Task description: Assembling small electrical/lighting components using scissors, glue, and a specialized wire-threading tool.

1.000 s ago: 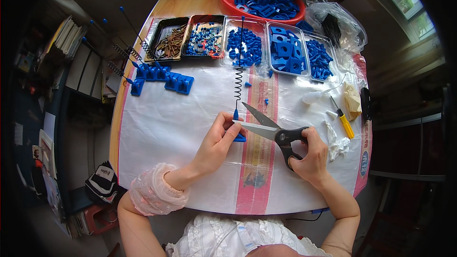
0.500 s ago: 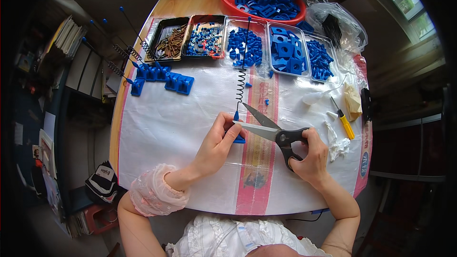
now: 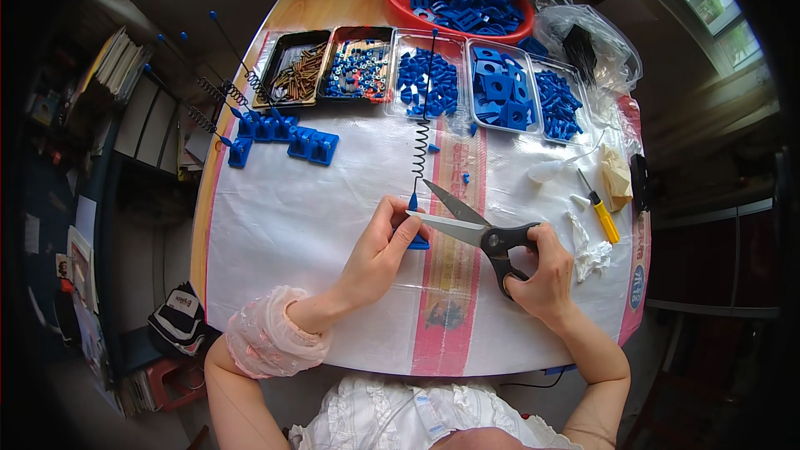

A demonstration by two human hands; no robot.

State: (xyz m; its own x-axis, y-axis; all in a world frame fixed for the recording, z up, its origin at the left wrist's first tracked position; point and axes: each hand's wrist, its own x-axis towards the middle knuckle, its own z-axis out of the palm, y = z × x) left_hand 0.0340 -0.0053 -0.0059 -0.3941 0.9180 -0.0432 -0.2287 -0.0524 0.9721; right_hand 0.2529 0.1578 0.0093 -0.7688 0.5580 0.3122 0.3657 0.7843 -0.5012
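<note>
Near the middle of the table my left hand [image 3: 382, 243] is closed on a blue plastic base [image 3: 419, 243], mostly hidden by the fingers. A blue cone [image 3: 412, 201] rises above the fingertips, and from it a black coil spring [image 3: 421, 148] with a long straight end and a blue tip points away from me. With my right hand [image 3: 546, 277] I grip the black handles of a pair of scissors [image 3: 475, 229]. The blades are spread apart; the lower one touches or nearly touches my left fingertips just below the cone.
Along the far side stand trays of brass screws [image 3: 302, 67], small nuts [image 3: 358, 68] and blue parts [image 3: 504, 87], before a red basin [image 3: 392, 2]. Blue bases with springs [image 3: 271, 127] lie at left. A yellow screwdriver [image 3: 605, 221] and crumpled white plastic [image 3: 590, 254] are at right.
</note>
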